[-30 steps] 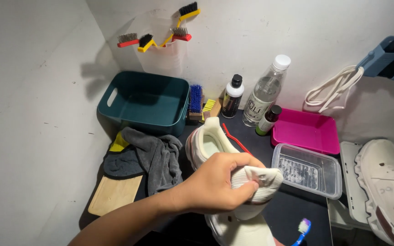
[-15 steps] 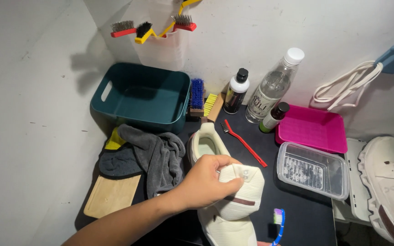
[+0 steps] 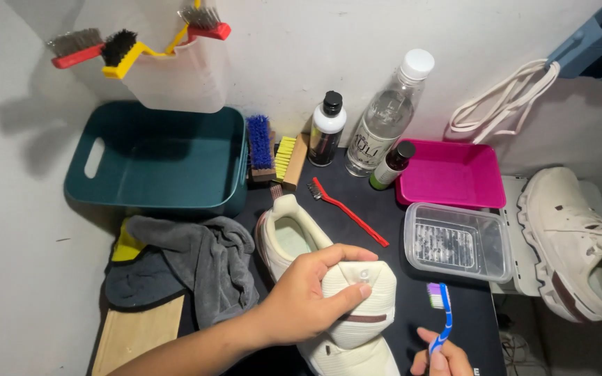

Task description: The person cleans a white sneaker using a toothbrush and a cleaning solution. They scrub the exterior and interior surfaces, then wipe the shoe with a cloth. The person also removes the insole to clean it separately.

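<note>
A dark work mat (image 3: 384, 223) crowded with cleaning gear lies before you: a teal bin (image 3: 155, 163) at the back left, a blue-bristled brush (image 3: 260, 146) and a yellow one (image 3: 285, 157) beside it, a black-capped white bottle (image 3: 327, 129), a clear bottle (image 3: 388, 115) and a small dark-capped bottle (image 3: 391, 166) along the wall. A pink tray (image 3: 451, 174) sits to the right, a clear lidded box (image 3: 456, 242) just in front of it, and a red-handled brush (image 3: 346, 211) lies between the bottles and the cream sneaker (image 3: 294, 233). A grey cloth (image 3: 196, 261) is heaped beside the sneaker's left side, over a wooden board (image 3: 137, 334).

Your left hand (image 3: 308, 296) is clamped over the sneaker's tongue, fingers curled across the knit. Your right hand (image 3: 440, 358), closed on a blue toothbrush (image 3: 442, 313), holds its bristles up, near the sneaker but apart from it.

The sneaker's toe and most of your right hand are cut off by the lower edge; a second sneaker (image 3: 580, 244) rests off the mat at right
</note>
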